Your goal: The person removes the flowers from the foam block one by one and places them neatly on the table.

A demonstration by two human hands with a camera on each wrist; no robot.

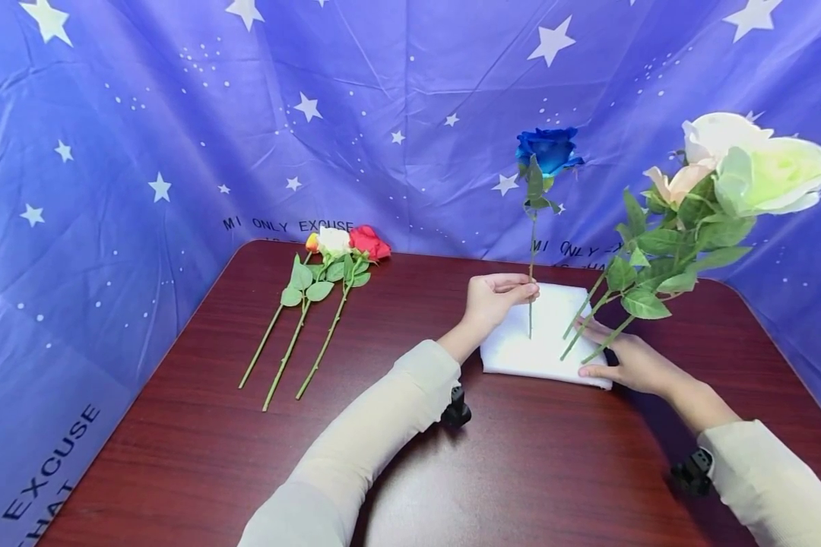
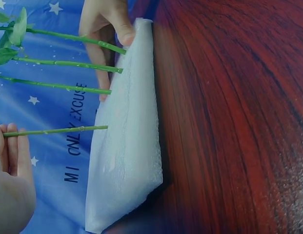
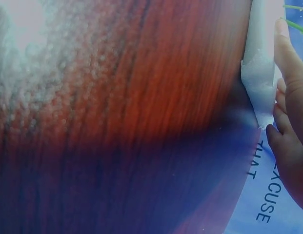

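My left hand [image 1: 489,304] pinches the stem of a blue rose [image 1: 547,152] between thumb and fingers, well below the bloom. The flower is upright over a white foam block [image 1: 506,353], and its stem's lower end meets the top; whether it has gone in, I cannot tell. Three more stems [image 2: 68,63] stand tilted in the block, bearing a white rose [image 1: 721,137], a pale green rose [image 1: 769,178] and a peach flower [image 1: 680,182]. Behind these stems my right hand [image 1: 639,365] rests on the block's right end, thumb at the near side, fingers extended.
On the left of the dark red wooden table [image 1: 191,456] lie a red rose [image 1: 369,243], a white rose [image 1: 333,241] and a small yellow-orange flower [image 1: 312,242], stems toward me. A blue star-patterned cloth [image 1: 383,91] hangs around the table's far and side edges.
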